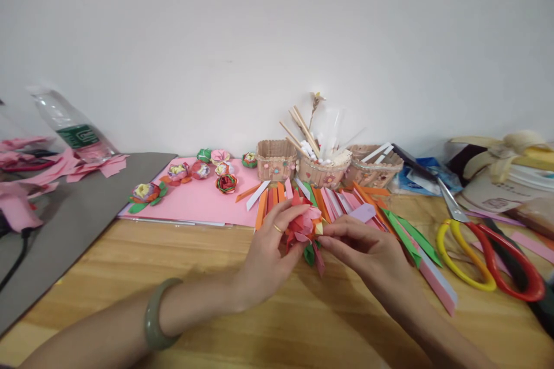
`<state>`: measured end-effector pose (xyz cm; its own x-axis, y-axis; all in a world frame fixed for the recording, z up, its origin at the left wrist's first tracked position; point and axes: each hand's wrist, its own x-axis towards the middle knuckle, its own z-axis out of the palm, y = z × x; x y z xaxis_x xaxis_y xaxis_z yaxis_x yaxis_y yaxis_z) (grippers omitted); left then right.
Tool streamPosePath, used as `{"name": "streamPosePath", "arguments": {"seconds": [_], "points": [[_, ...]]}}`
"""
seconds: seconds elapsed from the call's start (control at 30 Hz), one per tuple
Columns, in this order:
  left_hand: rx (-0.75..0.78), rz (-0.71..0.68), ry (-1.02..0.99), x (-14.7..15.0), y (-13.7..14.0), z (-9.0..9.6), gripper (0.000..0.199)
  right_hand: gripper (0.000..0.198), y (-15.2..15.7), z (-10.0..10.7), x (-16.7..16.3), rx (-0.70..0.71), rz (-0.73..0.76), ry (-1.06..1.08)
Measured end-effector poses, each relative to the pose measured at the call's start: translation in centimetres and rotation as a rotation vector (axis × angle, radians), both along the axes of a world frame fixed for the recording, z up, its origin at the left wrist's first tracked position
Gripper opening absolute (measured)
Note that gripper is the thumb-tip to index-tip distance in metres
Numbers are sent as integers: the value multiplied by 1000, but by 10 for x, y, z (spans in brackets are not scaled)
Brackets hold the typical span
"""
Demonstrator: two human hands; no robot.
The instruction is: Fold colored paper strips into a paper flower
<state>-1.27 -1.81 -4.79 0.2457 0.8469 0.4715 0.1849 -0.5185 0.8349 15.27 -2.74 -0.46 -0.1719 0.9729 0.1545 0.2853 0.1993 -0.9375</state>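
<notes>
A folded paper flower [305,226] with red, pink and orange petals and a green leaf is held between both hands just above the wooden table [173,277]. My left hand [266,256], wearing a ring and a green bangle at the wrist, grips its left side with the fingers curled over the petals. My right hand [367,251] pinches its right edge with fingertips. Behind the flower lies a spread of orange, pink, white and green paper strips [346,202].
Several finished paper flowers [201,176] rest on a pink sheet [203,204]. Three stick baskets [322,167] stand by the wall. Yellow and red scissors [485,248] lie at right. A plastic bottle [71,127] and pink scraps sit at left on grey board.
</notes>
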Motion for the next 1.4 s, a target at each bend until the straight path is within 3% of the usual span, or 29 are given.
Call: {"name": "streamPosePath", "arguments": {"seconds": [0.07, 0.2, 0.27, 0.37, 0.53, 0.77, 0.97, 1.27, 1.4], "points": [[-13, -45, 4, -1, -2, 1, 53, 18, 0, 0, 1, -45, -44, 2], [-289, -207, -278, -1, -2, 7, 79, 16, 1, -1, 3, -2, -89, -52], [-443, -222, -420, 0, 1, 10, 71, 15, 2, -2, 4, 38, -50, -100], [-636, -223, -472, 2, 6, 12, 56, 15, 3, -2, 4, 89, -12, -147], [-773, -298, -501, 2, 7, 14, 61, 15, 5, -4, 6, 109, -40, -173], [-801, -272, -377, 4, 4, 19, 63, 17, 4, -2, 5, 139, -21, -222], [-819, -239, -434, 7, 4, 16, 59, 15, 5, -2, 4, 168, -2, -243], [-720, -180, -378, 6, 5, 14, 55, 14, 3, -6, 4, 248, -73, -284], [-612, -150, -382, 7, 6, 14, 51, 14, 4, -5, 4, 186, -60, -233]]}}
